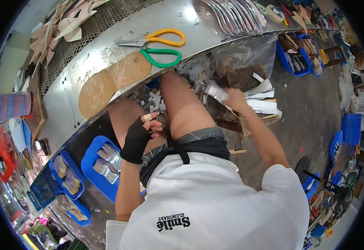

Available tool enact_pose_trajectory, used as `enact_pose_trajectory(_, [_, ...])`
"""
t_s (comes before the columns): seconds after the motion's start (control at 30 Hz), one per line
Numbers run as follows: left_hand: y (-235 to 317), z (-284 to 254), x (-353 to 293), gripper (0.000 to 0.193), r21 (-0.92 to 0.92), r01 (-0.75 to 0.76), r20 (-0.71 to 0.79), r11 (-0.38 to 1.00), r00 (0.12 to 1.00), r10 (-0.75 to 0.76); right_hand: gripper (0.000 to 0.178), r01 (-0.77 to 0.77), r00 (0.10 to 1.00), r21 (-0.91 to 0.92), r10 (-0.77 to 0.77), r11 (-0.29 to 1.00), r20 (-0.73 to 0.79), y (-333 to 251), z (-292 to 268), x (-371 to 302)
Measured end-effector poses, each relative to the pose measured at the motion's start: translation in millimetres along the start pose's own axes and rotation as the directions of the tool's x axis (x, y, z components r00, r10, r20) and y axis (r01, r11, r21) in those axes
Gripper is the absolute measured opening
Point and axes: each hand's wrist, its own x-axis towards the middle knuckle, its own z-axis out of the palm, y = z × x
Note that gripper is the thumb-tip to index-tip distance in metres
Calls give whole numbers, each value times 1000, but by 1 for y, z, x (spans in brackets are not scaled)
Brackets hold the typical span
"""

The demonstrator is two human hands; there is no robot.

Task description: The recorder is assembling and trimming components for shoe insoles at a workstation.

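Observation:
My left hand (142, 132) wears a black fingerless glove, with tan tape round one finger. Its fingers curl beside a dark, rounded thing (164, 120) between my thighs; what they grip, if anything, is unclear. My bare right hand (235, 100) is closed on a shiny whitish piece (217, 91), smeared by motion, to the right of my knees. Close by it, white strips (262, 102) lie on a worn wooden stand (245, 129). Scissors (148, 41) with one orange and one green handle lie on the metal bench, above a tan sole-shaped pad (113, 81).
The metal bench (127, 18) curves ahead of my knees, bearing a row of silvery curved pieces (237, 16) and pinkish cut pieces (67, 27). Blue bins (91, 160) with stacked strips stand at left, more blue bins (292, 71) at far right. A black fan (340, 200) stands at right.

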Motion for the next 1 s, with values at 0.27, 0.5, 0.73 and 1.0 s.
enact_pose_trajectory(0.27, [18, 100, 51, 20, 486, -490, 232, 724, 871, 433, 36, 94, 989, 805, 36, 585, -142, -100, -186, -44])
enact_pose_trajectory(0.5, [43, 160, 53, 22, 601, -611, 232, 515, 751, 619, 37, 159, 987, 912, -39, 378, -156, -140, -181, -37])
enact_pose_trajectory(0.73, [53, 152, 43, 30, 623, -551, 57, 554, 739, 671, 47, 360, 931, 766, -159, 532, -328, -196, -155, -30])
enact_pose_trajectory(1.0, [56, 106, 65, 30, 524, -601, 146, 604, 761, 632, 58, 341, 931, 585, -178, 736, -319, -200, -156, -25])
